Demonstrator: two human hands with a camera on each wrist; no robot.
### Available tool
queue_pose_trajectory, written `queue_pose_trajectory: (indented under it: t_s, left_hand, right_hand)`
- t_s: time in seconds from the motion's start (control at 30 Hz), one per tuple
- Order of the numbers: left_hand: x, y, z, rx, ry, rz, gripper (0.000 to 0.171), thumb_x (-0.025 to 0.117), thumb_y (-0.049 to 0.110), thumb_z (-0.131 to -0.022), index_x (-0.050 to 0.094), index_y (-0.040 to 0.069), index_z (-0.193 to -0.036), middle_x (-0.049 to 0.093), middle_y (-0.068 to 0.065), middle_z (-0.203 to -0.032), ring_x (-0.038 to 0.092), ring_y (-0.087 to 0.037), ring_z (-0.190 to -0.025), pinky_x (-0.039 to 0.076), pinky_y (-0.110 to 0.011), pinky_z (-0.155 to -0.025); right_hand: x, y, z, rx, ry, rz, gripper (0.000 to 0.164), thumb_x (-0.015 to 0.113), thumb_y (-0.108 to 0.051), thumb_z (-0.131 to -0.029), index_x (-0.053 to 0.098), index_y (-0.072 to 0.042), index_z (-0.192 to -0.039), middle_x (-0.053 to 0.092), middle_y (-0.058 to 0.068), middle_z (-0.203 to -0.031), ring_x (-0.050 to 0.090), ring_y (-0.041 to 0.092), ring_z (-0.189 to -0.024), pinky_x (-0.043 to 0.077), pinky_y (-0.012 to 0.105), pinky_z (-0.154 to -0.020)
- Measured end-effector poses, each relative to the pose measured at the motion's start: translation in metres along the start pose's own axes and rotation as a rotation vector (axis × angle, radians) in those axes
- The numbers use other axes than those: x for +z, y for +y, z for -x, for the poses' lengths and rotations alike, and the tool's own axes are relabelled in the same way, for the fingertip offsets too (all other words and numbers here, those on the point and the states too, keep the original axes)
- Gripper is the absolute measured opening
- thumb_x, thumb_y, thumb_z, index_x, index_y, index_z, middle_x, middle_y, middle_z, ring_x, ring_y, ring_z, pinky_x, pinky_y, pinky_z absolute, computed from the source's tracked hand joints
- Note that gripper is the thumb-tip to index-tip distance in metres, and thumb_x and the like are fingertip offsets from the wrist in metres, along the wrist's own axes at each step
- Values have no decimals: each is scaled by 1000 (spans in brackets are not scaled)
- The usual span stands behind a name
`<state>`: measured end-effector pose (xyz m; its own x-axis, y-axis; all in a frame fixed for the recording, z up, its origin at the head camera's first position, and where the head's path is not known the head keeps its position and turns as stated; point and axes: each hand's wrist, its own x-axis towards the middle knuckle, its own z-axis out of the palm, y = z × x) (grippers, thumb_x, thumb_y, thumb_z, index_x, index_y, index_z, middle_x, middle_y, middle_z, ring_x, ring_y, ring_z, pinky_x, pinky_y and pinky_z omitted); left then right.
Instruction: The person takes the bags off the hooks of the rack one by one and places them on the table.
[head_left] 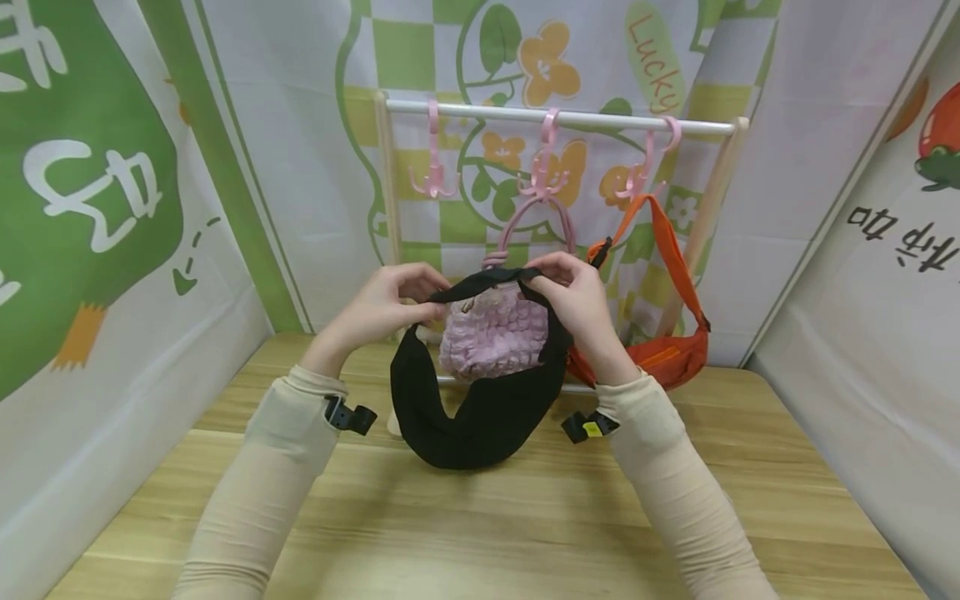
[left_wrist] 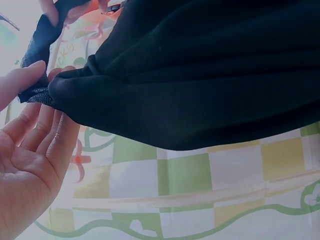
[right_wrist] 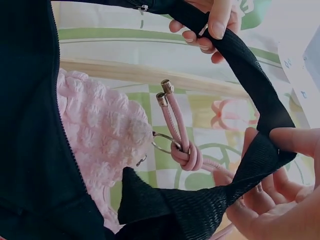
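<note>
A black shoulder bag (head_left: 472, 425) hangs by its strap from both hands, in front of the rack. My left hand (head_left: 397, 298) pinches the strap's left end between thumb and fingers, close to where it joins the bag body. The right hand (head_left: 573, 287) pinches the strap (right_wrist: 267, 117) near its top right, where it folds and twists. Through the loop shows a pink puckered bag (head_left: 495, 333), with its knotted cord handle (right_wrist: 187, 155) going up to a pink hook (head_left: 543, 171). In the right wrist view the black bag's zipper (right_wrist: 62, 135) runs along its edge.
The rack's silver bar (head_left: 487, 110) carries more pink hooks, one at the left (head_left: 432, 171) with nothing on it. An orange bag (head_left: 678, 358) hangs from the right hook (head_left: 637, 175). Wooden tabletop (head_left: 450, 533) lies beneath; printed cloth walls (head_left: 247, 83) stand behind and beside.
</note>
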<state>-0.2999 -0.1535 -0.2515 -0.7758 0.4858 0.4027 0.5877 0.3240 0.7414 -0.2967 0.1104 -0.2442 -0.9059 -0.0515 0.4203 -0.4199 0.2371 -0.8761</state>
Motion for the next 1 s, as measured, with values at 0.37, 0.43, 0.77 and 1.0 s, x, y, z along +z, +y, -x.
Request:
queue_pose_trajectory:
  t_s: [0.37, 0.43, 0.77, 1.0]
  left_hand:
    - [-2, 2, 1, -26, 24, -29, 27, 69, 11, -85, 64, 5, -112, 68, -14, -92, 67, -16, -75, 57, -38, -70]
    - [-2, 3, 2, -29, 26, -44, 27, 70, 12, -85, 65, 7, -112, 68, -12, -91, 67, -18, -75, 56, -36, -69]
    - [-3, 3, 3, -3, 32, -23, 27, 67, 6, -86, 65, 4, -112, 68, -17, -96, 66, -27, -84, 57, -30, -73]
    - [-4, 5, 6, -4, 44, -33, 27, 66, 5, -86, 66, 5, -113, 69, -14, -100, 66, -26, -89, 56, -26, -74]
  right_hand:
    - [-5, 7, 2, 4, -83, -30, 16, 63, -9, -90, 63, -2, -104, 63, -2, -89, 63, 10, -82, 51, 23, -78]
    - [-7, 7, 2, 5, -100, -39, 15, 62, -9, -90, 63, -2, -103, 62, -2, -89, 64, 10, -81, 52, 24, -77]
    - [-14, 11, 4, 50, -181, 47, 15, 54, -14, -96, 56, -4, -106, 65, -1, -87, 60, 10, -83, 46, 27, -78]
    - [-17, 13, 7, 54, -199, 69, 22, 51, -16, -97, 55, -1, -113, 64, 9, -100, 58, 13, -88, 46, 30, -84]
